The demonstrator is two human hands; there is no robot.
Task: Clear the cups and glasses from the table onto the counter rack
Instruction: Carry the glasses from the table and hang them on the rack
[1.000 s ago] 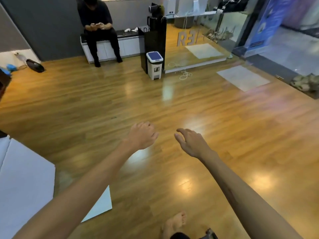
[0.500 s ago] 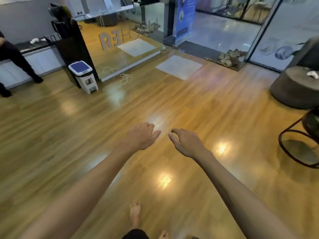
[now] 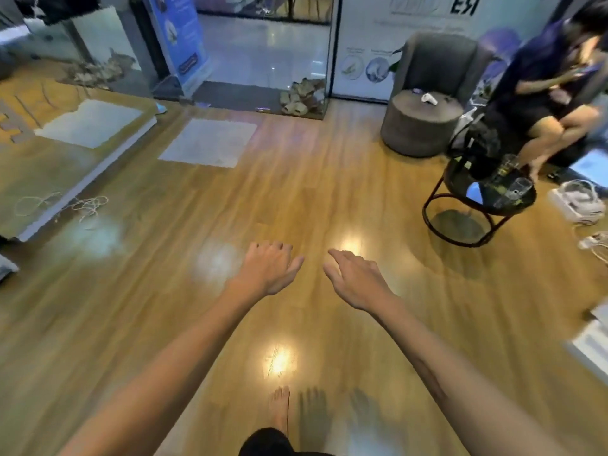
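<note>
Hands empty: left hand (image 3: 268,269) and right hand (image 3: 357,279) are held out low over the wood floor (image 3: 197,324), fingers loose and holding nothing, prob. just carried forward while walking, since nothing is within reach yet. Glasses (image 3: 518,187) stand on the round black side table (image 3: 487,195), well apart from both hands, up and to the right of the right hand, w/ a seated person (image 3: 552,93) just behind the table. Counter rack isn't in view, so can't tell where it sits rel. to the table.
</note>
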